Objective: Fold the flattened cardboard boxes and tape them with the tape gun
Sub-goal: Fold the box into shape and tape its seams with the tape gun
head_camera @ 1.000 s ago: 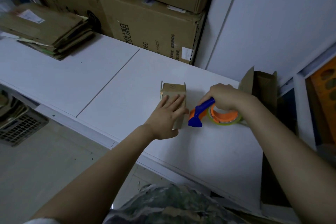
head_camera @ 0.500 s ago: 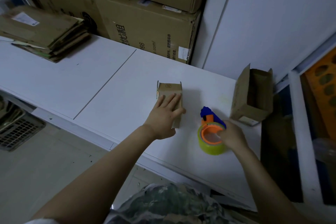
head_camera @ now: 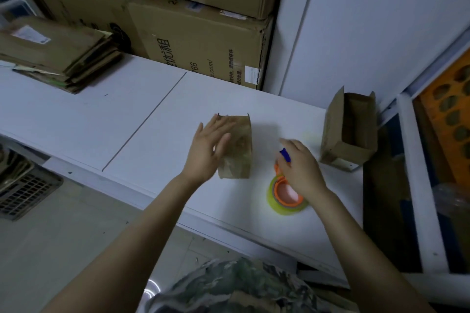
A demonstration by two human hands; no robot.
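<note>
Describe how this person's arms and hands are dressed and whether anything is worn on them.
Both forearms are bare to the bottom edge of the frame, no sleeves visible. The left hand and right hand wear no gloves; no watch, ring or band shows. A camouflage-patterned garment covers the torso below.

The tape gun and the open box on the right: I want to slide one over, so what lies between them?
In the head view, only bare white table separates the tape gun from the open box; the right hand hovers over the gun.

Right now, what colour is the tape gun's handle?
Blue, on the tape gun, peeking out above the right hand; head view.
</note>
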